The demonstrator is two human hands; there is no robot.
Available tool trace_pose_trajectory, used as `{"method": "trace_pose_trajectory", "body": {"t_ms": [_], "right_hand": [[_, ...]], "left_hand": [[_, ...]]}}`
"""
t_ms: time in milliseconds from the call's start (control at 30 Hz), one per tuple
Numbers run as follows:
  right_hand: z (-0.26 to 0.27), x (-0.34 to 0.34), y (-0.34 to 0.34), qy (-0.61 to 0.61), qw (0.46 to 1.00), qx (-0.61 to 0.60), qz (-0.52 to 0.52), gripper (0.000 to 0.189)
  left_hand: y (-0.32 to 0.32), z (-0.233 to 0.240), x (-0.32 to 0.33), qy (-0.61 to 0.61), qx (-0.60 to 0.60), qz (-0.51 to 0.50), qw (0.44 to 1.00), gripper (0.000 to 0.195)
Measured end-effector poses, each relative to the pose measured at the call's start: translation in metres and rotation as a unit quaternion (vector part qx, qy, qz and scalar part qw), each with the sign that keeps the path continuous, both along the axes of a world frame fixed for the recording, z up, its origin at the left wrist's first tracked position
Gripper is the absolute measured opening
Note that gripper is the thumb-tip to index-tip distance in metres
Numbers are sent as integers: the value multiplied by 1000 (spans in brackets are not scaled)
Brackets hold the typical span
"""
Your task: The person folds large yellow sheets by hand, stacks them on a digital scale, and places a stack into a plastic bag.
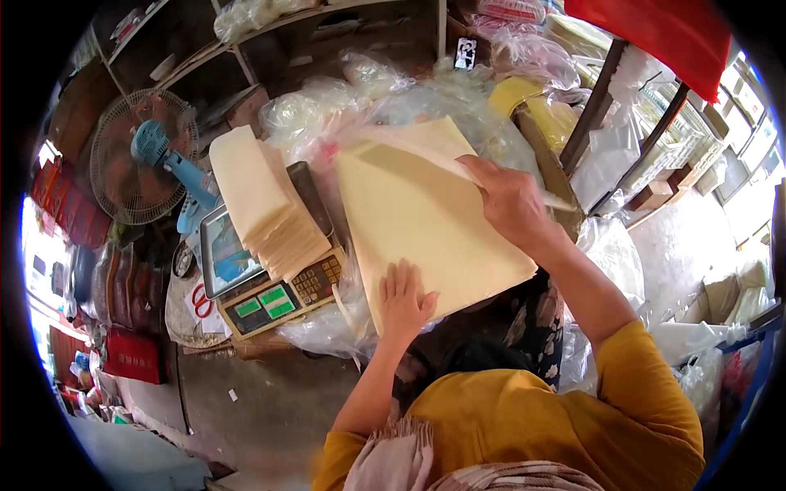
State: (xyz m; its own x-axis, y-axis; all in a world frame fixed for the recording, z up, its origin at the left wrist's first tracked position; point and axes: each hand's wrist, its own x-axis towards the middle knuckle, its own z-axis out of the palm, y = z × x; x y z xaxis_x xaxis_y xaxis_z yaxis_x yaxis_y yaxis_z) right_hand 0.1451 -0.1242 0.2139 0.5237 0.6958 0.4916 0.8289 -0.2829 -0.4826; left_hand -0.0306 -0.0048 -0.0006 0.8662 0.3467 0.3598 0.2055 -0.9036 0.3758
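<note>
A stack of large cream paper sheets (424,227) lies before me over clear plastic. My left hand (405,301) rests flat, palm down, on the near left part of the stack, fingers a little spread. My right hand (506,196) pinches the edge of the top sheet (448,138) at the upper right; that sheet is lifted and curls over the stack, and its shadow falls on the sheets below. To the left, a pile of folded cream paper (264,202) sits on a digital scale (282,297) with lit green displays.
A metal tray (212,258), red-handled scissors (201,301) and a blue fan (178,166) stand left. Clear plastic bags (319,110) heap behind the paper. A phone (465,54) is at the back. A cardboard edge (549,166) borders the right.
</note>
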Motion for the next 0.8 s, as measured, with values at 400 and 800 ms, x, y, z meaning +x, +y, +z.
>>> {"method": "trace_pose_trajectory", "body": {"t_ms": [400,800], "right_hand": [[-80,-52,-84,233,915,-255,209,37],[-144,61,-160,321,936,-141,31,46]], "left_hand": [[52,6,-17,-194,-66,-127,971,40],[49,31,-30,-55,-492,65,866,18]]}}
